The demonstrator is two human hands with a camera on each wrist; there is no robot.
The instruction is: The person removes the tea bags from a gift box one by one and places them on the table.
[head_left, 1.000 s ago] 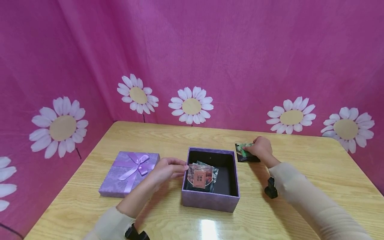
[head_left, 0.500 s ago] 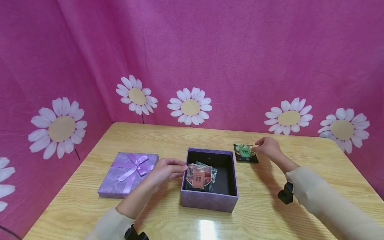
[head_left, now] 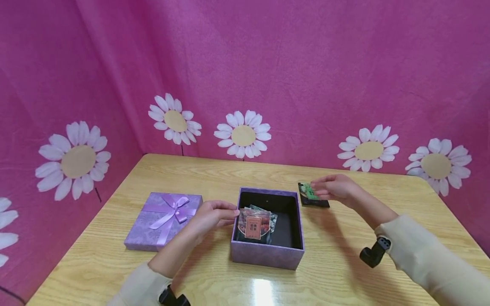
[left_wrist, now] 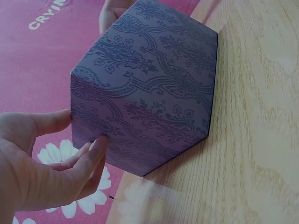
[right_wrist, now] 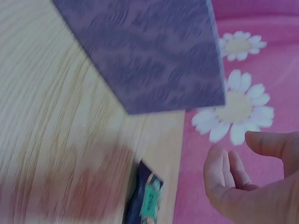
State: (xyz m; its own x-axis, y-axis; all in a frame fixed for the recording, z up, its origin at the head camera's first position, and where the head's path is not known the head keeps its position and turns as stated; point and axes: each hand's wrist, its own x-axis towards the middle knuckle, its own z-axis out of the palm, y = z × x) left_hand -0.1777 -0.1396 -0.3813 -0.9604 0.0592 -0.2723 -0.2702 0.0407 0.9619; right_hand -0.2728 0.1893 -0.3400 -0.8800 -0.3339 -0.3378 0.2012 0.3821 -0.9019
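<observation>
A purple patterned box [head_left: 268, 256] stands without its lid on the table. Inside, at its left side, lie several tea sachets, with a red-labelled tea sachet [head_left: 253, 226] on top. My left hand [head_left: 212, 219] touches the box's left wall, fingertips on the side and thumb at the rim, as the left wrist view [left_wrist: 51, 163] also shows. To the right of the box lies a green-labelled dark sachet [head_left: 306, 196], flat on the wood. My right hand [head_left: 337, 188] hovers just above its right part, fingers loosely extended and holding nothing; it hides some of the label.
The purple lid [head_left: 147, 225] with its ribbon bow [head_left: 177, 211] lies left of the box. A wooden table [head_left: 226, 172] carries everything. Behind it hangs a pink cloth [head_left: 298, 76] printed with white daisies.
My right hand has let go of the green-labelled sachet, drawn back to the right, then come back over it with its fingers straighter. My left hand has stayed at the box.
</observation>
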